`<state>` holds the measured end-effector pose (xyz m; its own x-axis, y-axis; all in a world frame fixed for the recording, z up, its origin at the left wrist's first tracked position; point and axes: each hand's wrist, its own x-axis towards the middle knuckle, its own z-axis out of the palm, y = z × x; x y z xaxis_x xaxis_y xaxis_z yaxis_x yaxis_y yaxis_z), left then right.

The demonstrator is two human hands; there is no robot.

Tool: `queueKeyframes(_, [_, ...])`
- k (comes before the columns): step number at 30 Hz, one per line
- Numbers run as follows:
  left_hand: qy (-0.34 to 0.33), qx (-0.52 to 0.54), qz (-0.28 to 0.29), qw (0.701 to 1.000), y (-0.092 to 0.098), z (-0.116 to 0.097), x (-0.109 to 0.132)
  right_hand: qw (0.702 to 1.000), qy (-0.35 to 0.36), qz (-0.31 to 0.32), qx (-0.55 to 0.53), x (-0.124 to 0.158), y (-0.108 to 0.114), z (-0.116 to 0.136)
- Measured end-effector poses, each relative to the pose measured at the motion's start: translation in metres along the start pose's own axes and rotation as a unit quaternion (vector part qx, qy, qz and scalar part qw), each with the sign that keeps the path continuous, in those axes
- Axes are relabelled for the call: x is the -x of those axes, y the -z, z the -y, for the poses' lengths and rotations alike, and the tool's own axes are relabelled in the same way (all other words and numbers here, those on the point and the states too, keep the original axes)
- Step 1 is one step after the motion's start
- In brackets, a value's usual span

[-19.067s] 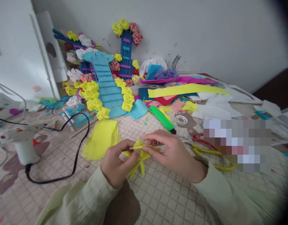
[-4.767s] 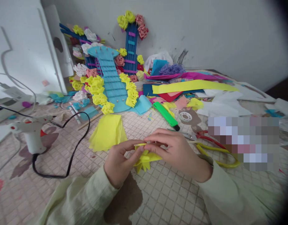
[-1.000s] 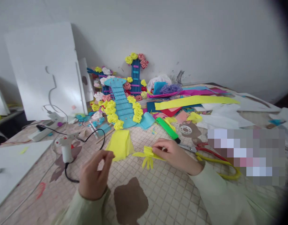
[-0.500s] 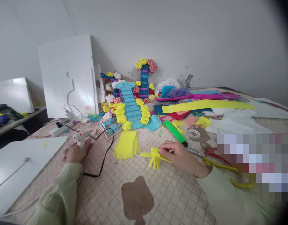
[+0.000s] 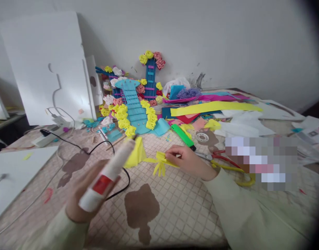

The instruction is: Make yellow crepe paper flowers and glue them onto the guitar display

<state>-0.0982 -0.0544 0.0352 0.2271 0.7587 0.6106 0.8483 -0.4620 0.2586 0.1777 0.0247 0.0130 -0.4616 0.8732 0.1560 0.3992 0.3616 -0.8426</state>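
My left hand (image 5: pixel 84 194) is wrapped round a white glue gun (image 5: pixel 107 178) with a red label, raised above the table and smeared by motion. Its dark tip points up and to the right, in front of a stack of yellow crepe paper (image 5: pixel 136 152). My right hand (image 5: pixel 188 161) pinches a yellow paper flower (image 5: pixel 161 163) with spread, petal-like strips, just over the tabletop. Beside that hand lie a green utility knife (image 5: pixel 182 136) and scissors or pliers with red handles (image 5: pixel 223 156).
Several small guitar-shaped crafts trimmed with paper flowers, one light blue (image 5: pixel 136 107), stand at the back. Coloured paper strips (image 5: pixel 216 108) lie to the right. A white power strip (image 5: pixel 49 135), a black cord (image 5: pixel 71 140) and a white board (image 5: pixel 24 173) are at left.
My left hand has lifted the glue gun off the left of the table and brought it right, toward the yellow flower. The view has shifted right; my right hand keeps its pinch.
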Motion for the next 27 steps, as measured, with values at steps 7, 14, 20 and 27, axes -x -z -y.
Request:
queueKeyframes(7, [-0.104, 0.058, 0.121, 0.985, -0.023, -0.041, 0.0, 1.0, 0.022, 0.001, -0.013, 0.001, 0.002, 0.001])
queueKeyframes(14, [-0.106, 0.046, 0.141, 0.983, -0.027, -0.035, 0.004, 1.0, 0.025, -0.007, -0.01, 0.0, 0.004, 0.002])
queueKeyframes(20, [-0.13, 0.026, 0.136, 0.982, -0.029, -0.03, 0.001, 1.0, 0.028, -0.009, -0.006, 0.0, 0.005, 0.001])
queueKeyframes(27, [-0.138, 0.014, 0.14, 0.98, -0.03, -0.031, -0.002, 1.0, 0.025, -0.004, 0.001, 0.001, 0.005, 0.002])
